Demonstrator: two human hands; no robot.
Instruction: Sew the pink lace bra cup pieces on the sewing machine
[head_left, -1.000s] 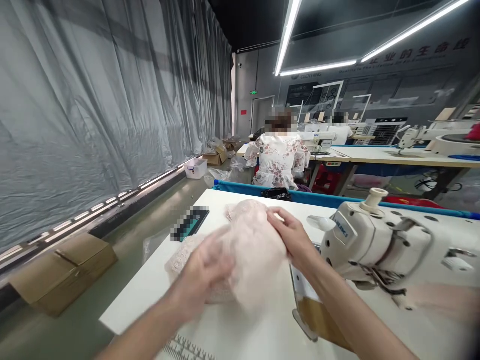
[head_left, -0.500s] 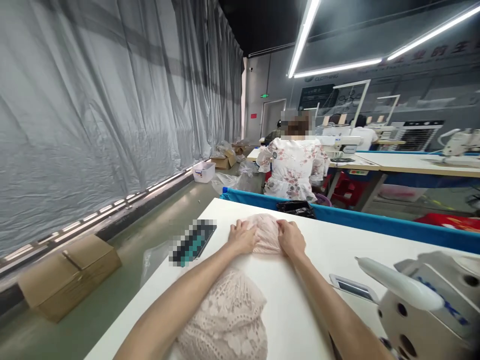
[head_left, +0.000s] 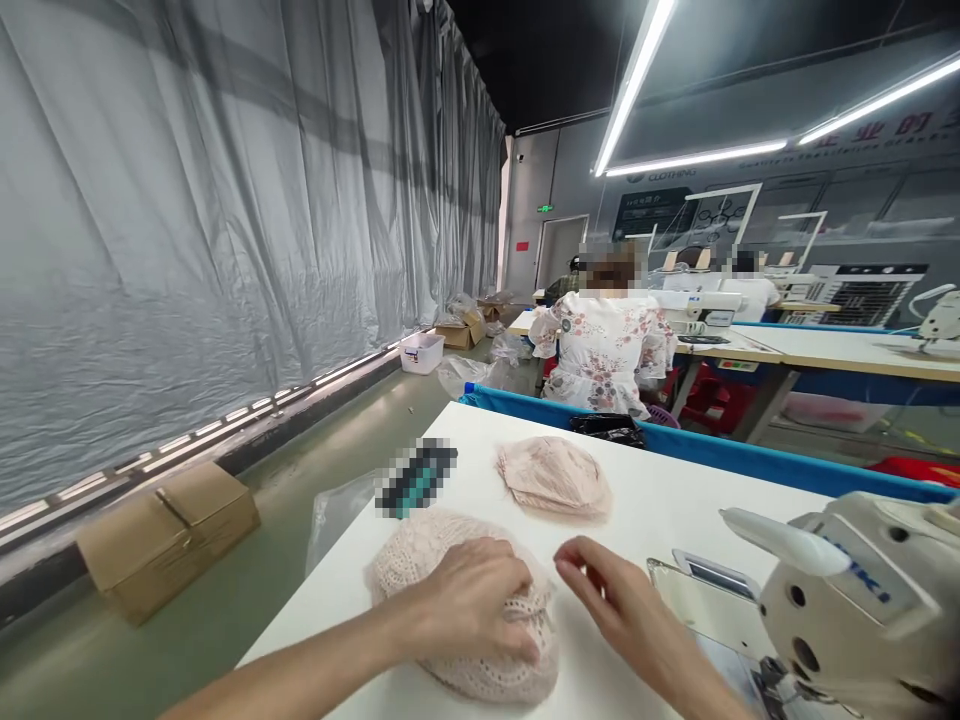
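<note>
A near bundle of beige-pink eyelet lace fabric (head_left: 405,550) lies on the white table. My left hand (head_left: 476,595) is over it, with fingers and thumb curled around a fold of the lace. Just right of this bundle, my right hand (head_left: 611,600) hovers with nothing in it. Its fingers are loosely bent, and a gap shows between thumb and forefinger. Farther back, a smaller folded piece of the same pale lace (head_left: 555,478) rests flat on the tabletop, apart from both hands.
At the right stands a white sewing machine (head_left: 840,590). A blurred-out dark item (head_left: 416,478) lies at the table's left edge. Blue cloth (head_left: 697,445) runs along the far edge, with a black plastic bag (head_left: 607,430). A cardboard box (head_left: 172,540) is on the floor; a seated person works ahead.
Both hands have let go of the far lace piece and come back toward me. My left hand has taken hold of the near bundle. The view has shifted slightly.
</note>
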